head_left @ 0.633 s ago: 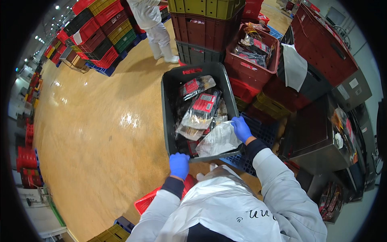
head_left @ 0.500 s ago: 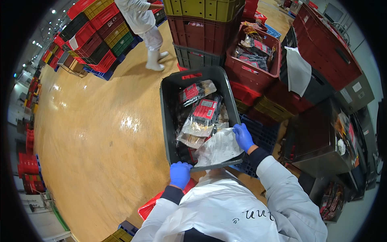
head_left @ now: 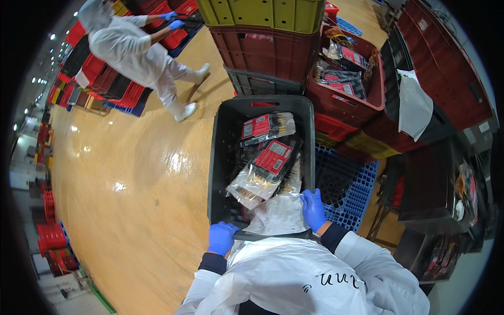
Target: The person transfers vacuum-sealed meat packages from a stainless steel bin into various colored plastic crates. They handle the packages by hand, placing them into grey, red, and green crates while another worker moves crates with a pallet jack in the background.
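Note:
A dark grey plastic crate [head_left: 213, 170] is in front of me, held by its near end. My left hand [head_left: 222, 238], in a blue glove, is closed over the rim at the near left corner. My right hand [head_left: 314, 211], gloved too, is closed on the rim at the near right corner, its fingertips against a white sheet [head_left: 278, 216]. That sheet lies over the near end of the contents. Several clear plastic packs of skewers [head_left: 270, 157] with red labels lie loosely in the crate, wooden stick ends showing. My thumbs are partly hidden.
Stacked crates [head_left: 265, 55] rise just beyond the crate's far end. Right of them stands a red crate [head_left: 344, 107] of packs, above a blue pallet [head_left: 354, 194]. A steel cabinet [head_left: 428, 184] is at right. A co-worker [head_left: 128, 50] in white reaches toward crates at far left.
The crate has turned straighter in front of me and sits slightly lower in view, both hands still on it. The co-worker appears farther left, with arms reaching toward crates now visible.

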A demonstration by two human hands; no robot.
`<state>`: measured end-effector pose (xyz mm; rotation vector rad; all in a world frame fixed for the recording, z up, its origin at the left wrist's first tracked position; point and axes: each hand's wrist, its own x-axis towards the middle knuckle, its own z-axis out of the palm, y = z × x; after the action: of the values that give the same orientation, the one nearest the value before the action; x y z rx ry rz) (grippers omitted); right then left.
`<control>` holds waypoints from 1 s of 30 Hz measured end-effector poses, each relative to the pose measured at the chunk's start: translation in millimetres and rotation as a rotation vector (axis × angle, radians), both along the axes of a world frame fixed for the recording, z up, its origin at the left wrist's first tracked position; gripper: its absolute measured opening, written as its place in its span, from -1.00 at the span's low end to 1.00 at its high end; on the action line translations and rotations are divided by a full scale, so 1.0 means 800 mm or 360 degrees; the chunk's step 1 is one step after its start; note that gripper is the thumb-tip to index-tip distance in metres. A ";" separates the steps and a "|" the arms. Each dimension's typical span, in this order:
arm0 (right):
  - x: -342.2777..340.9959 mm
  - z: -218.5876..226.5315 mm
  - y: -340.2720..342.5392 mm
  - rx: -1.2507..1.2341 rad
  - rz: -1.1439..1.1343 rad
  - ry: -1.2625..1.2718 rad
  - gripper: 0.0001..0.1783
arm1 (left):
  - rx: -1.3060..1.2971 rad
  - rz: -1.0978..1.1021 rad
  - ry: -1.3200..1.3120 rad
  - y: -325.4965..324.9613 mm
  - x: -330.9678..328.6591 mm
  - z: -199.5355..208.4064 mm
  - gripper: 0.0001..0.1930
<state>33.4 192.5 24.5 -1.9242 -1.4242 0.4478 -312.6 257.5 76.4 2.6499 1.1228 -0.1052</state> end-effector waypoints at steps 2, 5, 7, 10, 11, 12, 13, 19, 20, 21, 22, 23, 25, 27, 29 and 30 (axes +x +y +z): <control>-0.026 0.002 0.024 0.0056 -0.0039 -0.0005 -0.94 | 0.0045 -0.0045 -0.0027 0.038 -0.021 -0.003 -0.76; -0.056 0.005 0.053 0.0071 -0.0182 -0.0061 -0.96 | 0.0084 -0.0167 0.0069 0.105 -0.044 -0.001 -0.77; -0.084 0.007 0.077 0.0070 -0.0296 -0.0100 -0.96 | 0.0118 -0.0321 0.0205 0.148 -0.062 -0.001 -0.77; -0.102 0.008 0.088 0.0029 -0.0326 -0.0138 -0.95 | 0.0073 -0.0526 0.0177 0.184 -0.081 0.001 -0.73; -0.114 0.003 0.082 0.0031 -0.0481 -0.0168 -0.94 | 0.0026 -0.0588 0.0159 0.183 -0.088 0.003 -0.73; -0.110 0.000 0.078 0.0027 -0.0413 -0.0176 -0.92 | -0.0007 -0.0623 0.0043 0.184 -0.091 -0.008 -0.74; -0.103 0.003 0.080 0.0045 -0.0350 -0.0188 -0.91 | -0.0047 -0.0585 0.0210 0.179 -0.088 -0.006 -0.77; -0.084 -0.011 0.064 -0.0134 -0.0566 -0.0238 -0.89 | -0.0089 -0.1002 0.0124 0.209 -0.068 -0.041 -0.79; -0.089 -0.010 0.063 -0.0084 -0.0555 -0.0226 -0.90 | -0.0125 -0.1055 0.0144 0.209 -0.070 -0.031 -0.78; -0.089 -0.007 0.062 -0.0140 -0.0575 -0.0208 -0.90 | -0.0161 -0.1110 0.0162 0.211 -0.071 -0.023 -0.77; -0.093 -0.008 0.063 -0.0155 -0.0580 -0.0186 -0.89 | -0.0296 -0.1087 0.0209 0.213 -0.073 -0.020 -0.77; -0.095 -0.010 0.065 -0.0159 -0.0584 -0.0166 -0.89 | -0.0237 -0.1137 -0.0108 0.221 -0.082 -0.015 -0.77; -0.097 -0.014 0.072 -0.0124 -0.0564 -0.0214 -0.88 | -0.0096 -0.1232 -0.0735 0.240 -0.097 -0.008 -0.77; -0.093 -0.021 0.061 -0.0100 -0.0579 -0.0263 -0.88 | -0.0118 -0.1025 -0.0852 0.257 -0.109 0.047 -0.74; -0.086 -0.032 0.060 -0.0031 -0.0559 -0.0299 -0.87 | 0.0063 -0.0746 -0.1029 0.281 -0.133 0.068 -0.74; -0.084 -0.036 0.056 -0.0006 -0.0566 -0.0329 -0.87 | 0.0085 -0.0610 -0.0995 0.293 -0.148 0.069 -0.74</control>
<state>-33.8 237.0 -4.7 -2.2201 -1.1650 0.0861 -430.8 491.8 131.7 2.6099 0.4197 0.6414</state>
